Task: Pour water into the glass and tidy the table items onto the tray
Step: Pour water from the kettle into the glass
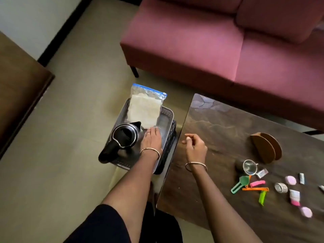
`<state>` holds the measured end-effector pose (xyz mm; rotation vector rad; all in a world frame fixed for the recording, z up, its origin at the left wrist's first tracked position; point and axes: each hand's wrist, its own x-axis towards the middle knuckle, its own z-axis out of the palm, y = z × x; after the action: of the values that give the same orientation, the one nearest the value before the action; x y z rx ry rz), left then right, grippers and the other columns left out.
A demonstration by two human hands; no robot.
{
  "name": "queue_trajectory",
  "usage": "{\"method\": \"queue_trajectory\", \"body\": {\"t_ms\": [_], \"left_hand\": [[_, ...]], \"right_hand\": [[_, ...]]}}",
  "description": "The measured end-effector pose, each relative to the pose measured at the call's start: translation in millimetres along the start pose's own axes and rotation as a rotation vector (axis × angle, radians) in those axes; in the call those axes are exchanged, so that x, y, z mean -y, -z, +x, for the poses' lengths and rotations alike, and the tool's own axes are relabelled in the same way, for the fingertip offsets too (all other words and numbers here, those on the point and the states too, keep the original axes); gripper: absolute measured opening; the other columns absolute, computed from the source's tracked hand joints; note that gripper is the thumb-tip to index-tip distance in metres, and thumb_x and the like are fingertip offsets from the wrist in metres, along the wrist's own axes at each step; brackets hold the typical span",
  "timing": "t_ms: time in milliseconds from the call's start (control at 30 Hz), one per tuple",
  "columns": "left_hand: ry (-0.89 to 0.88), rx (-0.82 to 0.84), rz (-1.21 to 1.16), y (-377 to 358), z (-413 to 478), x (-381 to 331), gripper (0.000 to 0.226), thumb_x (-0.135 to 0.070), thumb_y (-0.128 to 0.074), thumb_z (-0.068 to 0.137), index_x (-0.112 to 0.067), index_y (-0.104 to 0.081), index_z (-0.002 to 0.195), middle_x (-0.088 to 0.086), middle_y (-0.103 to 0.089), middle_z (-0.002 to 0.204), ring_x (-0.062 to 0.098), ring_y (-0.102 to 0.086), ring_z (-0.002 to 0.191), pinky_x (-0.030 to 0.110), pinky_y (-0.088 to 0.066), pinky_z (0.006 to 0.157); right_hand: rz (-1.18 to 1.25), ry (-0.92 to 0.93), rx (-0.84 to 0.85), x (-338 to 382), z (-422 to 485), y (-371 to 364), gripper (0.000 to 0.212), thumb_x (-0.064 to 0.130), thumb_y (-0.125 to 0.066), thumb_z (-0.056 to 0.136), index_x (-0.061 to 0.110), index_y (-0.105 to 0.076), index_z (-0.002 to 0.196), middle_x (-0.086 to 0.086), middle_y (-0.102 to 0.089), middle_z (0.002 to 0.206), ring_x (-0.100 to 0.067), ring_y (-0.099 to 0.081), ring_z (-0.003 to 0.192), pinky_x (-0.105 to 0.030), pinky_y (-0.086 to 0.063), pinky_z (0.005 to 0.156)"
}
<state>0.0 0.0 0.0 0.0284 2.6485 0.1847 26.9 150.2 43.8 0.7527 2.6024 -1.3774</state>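
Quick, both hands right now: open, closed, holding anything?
Left hand: on the tray beside the kettle; grip cannot be told.
Right hand: open, loosely curled above the table, holding nothing.

This was a living room in a home. A long pink sofa (219,41) with loose back cushions stood on short dark legs along the far side, and a low dark wooden coffee table (219,123) sat just in front of it. The beige floor (70,120) met a pale wall (26,20) at a black skirting strip (64,30), and another piece of brown wooden furniture (19,88) stood at the left. Small household things lay on the table: a wooden napkin holder (266,148), a metal tea strainer (249,166), coloured plastic clips (257,183) and little sachets (262,173). A black kettle (122,137) and a zip bag (145,107) rested on a tray (168,111) beside the table.
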Motion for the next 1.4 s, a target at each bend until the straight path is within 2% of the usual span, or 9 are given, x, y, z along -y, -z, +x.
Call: {"method": "queue_trajectory", "body": {"t_ms": [167, 367, 533, 667, 833, 1000, 1133, 1267, 1400], "left_hand": [[0.049, 0.005, 0.098, -25, 47, 4, 0.060, -0.012, -0.047, 0.098, -0.004, -0.017, 0.150, 0.021, -0.031, 0.150, 0.034, -0.030, 0.141, 0.042, -0.026, 0.118], [0.097, -0.026, 0.070, -36, 66, 2, 0.028, -0.010, -0.030, 0.101, -0.004, -0.039, 0.127, 0.019, -0.052, 0.127, 0.035, -0.050, 0.119, 0.043, -0.040, 0.100], [0.049, -0.093, 0.093, -30, 58, 2, 0.024, -0.009, -0.031, 0.100, -0.006, -0.038, 0.122, 0.015, -0.055, 0.122, 0.030, -0.055, 0.112, 0.038, -0.045, 0.089], [-0.009, -0.153, 0.163, -8, 40, 3, 0.040, -0.007, -0.051, 0.092, -0.005, -0.034, 0.129, 0.015, -0.053, 0.123, 0.029, -0.054, 0.112, 0.036, -0.045, 0.091], [-0.205, -0.232, 0.107, 34, 3, 4, 0.078, -0.018, -0.079, 0.070, -0.010, -0.032, 0.132, 0.012, -0.052, 0.121, 0.028, -0.054, 0.108, 0.034, -0.046, 0.091], [-0.269, -0.372, -0.409, 80, -70, 22, 0.074, -0.026, -0.080, 0.061, -0.016, -0.051, 0.128, 0.008, -0.057, 0.115, 0.026, -0.055, 0.104, 0.037, -0.050, 0.091], [-0.182, -0.471, -0.765, 108, -137, 47, 0.080, -0.039, -0.085, 0.053, -0.026, -0.056, 0.126, -0.002, -0.060, 0.115, 0.013, -0.059, 0.102, 0.026, -0.049, 0.093], [-0.045, -0.599, -0.858, 117, -187, 86, 0.096, -0.040, -0.091, 0.045, -0.029, -0.050, 0.131, -0.008, -0.060, 0.121, 0.003, -0.060, 0.105, 0.015, -0.048, 0.092], [0.104, -0.656, -0.892, 117, -213, 133, 0.100, -0.032, -0.097, 0.041, -0.023, -0.051, 0.129, -0.005, -0.063, 0.120, 0.009, -0.063, 0.105, 0.026, -0.052, 0.095]], "right_hand": [[0.109, -0.140, -0.032, -28, 21, -18, 0.019, 0.012, -0.055, 0.095, 0.020, -0.072, 0.097, 0.005, -0.075, 0.072, -0.011, -0.069, 0.074, -0.033, -0.053, 0.082], [0.169, -0.187, -0.088, -51, 26, -29, 0.019, 0.013, -0.054, 0.097, 0.021, -0.072, 0.099, 0.006, -0.074, 0.071, -0.019, -0.072, 0.080, -0.022, -0.049, 0.077], [0.216, -0.235, -0.115, -49, 22, -26, 0.019, 0.014, -0.054, 0.097, 0.021, -0.072, 0.100, 0.003, -0.075, 0.072, -0.023, -0.071, 0.081, -0.040, -0.054, 0.087], [0.256, -0.234, -0.108, -35, 16, -16, 0.019, 0.014, -0.055, 0.097, 0.020, -0.072, 0.099, -0.001, -0.076, 0.073, -0.029, -0.071, 0.081, -0.053, -0.055, 0.087], [0.307, -0.196, -0.096, -9, 3, 0, 0.019, 0.016, -0.055, 0.097, 0.025, -0.072, 0.097, -0.002, -0.076, 0.074, -0.026, -0.073, 0.081, -0.055, -0.055, 0.088], [0.353, -0.147, -0.029, 21, -19, 13, 0.019, 0.011, -0.053, 0.098, 0.014, -0.071, 0.102, -0.011, -0.075, 0.078, -0.033, -0.073, 0.081, -0.055, -0.057, 0.087], [0.369, -0.126, 0.066, 38, -41, 14, 0.019, 0.009, -0.053, 0.098, 0.012, -0.071, 0.101, -0.013, -0.075, 0.079, -0.028, -0.072, 0.076, -0.045, -0.060, 0.082], [0.393, -0.154, 0.203, 47, -65, -6, 0.014, 0.007, -0.055, 0.098, 0.011, -0.068, 0.099, -0.013, -0.073, 0.078, -0.022, -0.067, 0.067, -0.031, -0.055, 0.062], [0.445, -0.394, 0.399, 60, -91, -49, 0.013, 0.014, -0.066, 0.094, 0.007, -0.056, 0.100, -0.019, -0.064, 0.086, -0.021, -0.058, 0.065, -0.029, -0.042, 0.054]]}}
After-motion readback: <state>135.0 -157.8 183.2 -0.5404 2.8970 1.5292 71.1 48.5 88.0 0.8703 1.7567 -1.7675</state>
